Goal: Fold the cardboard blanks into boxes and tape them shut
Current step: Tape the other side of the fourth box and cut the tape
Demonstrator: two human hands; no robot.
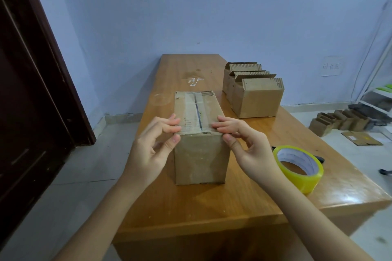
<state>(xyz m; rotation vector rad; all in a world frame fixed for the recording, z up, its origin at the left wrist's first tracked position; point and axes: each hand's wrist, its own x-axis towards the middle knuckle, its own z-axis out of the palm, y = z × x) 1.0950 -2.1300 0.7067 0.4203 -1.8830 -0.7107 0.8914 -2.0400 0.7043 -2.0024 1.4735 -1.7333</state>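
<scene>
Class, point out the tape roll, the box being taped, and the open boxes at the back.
tape roll (301, 168): head view, yellow outer band.
box being taped (201, 159): head view, near side.
open boxes (257, 99): head view, front wall of nearest.

The room is evenly and softly lit, moderately bright, with a cool bluish cast on the wall (212, 17). A glossy sheen lies on the tabletop (191, 201) at the lower right of the frame, near the tape roll (301, 168), and a small white glare spot sits near the middle. Shadows are faint and soft-edged beside the box (200, 154). The door (27, 91) at the left is dark, with little detail. Wide-angle distortion bends and tilts straight lines toward the edges. Focus is fairly sharp in the centre, softer at the corners.
</scene>
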